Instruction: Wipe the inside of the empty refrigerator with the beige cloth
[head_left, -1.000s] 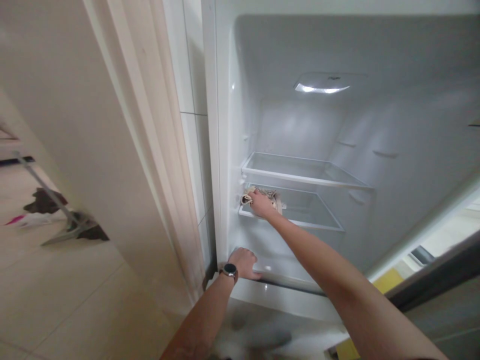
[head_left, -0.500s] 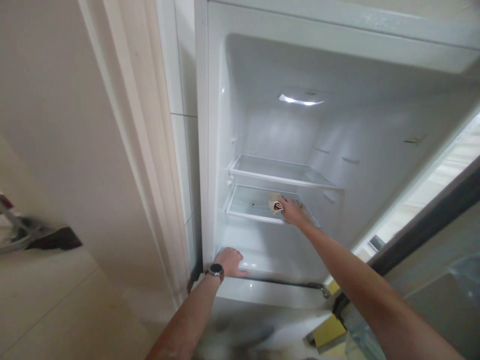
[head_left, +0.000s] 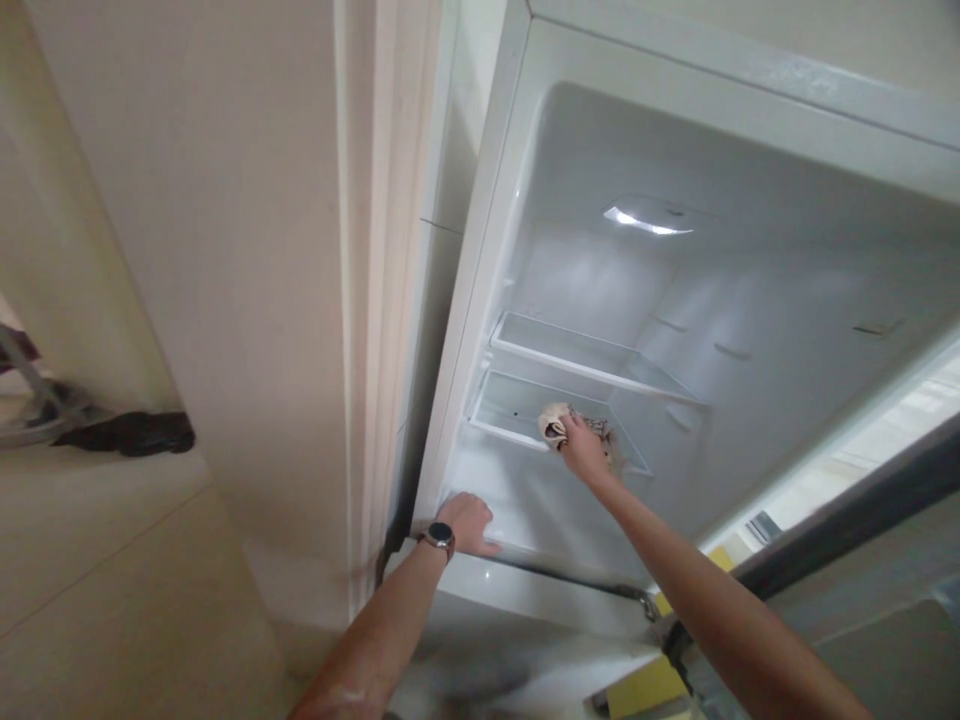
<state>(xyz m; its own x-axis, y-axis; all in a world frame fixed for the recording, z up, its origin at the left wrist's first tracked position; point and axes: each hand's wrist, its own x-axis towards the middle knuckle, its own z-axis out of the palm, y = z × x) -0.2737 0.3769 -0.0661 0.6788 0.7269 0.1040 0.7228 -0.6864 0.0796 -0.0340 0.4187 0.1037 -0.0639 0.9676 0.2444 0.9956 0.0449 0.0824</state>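
Note:
In front of me the refrigerator [head_left: 480, 330] stands open with its lamp [head_left: 649, 220] lit. My right hand [head_left: 585, 450] grips a crumpled beige cloth [head_left: 553, 422] with dark markings at the front of the lower glass shelf [head_left: 499, 405]. A small dark speck lies on that shelf, left of the cloth. Above it is a second glass shelf [head_left: 570, 345]. My left hand [head_left: 469, 525], with a watch [head_left: 440, 535] on its wrist, rests on the bottom front edge of the compartment, thumb and fingers apart, holding nothing.
The open refrigerator door [head_left: 847, 520] is on the right, with a yellow object [head_left: 645, 690] below it. A pale door frame or wall edge [head_left: 375, 300] rises close on the left. On the floor at far left lies a dark item [head_left: 142, 433].
My view has tilted and shifted, so the refrigerator appears leaning and further right. The cloth in my right hand has come slightly nearer the shelf's front edge. My left hand stays in place.

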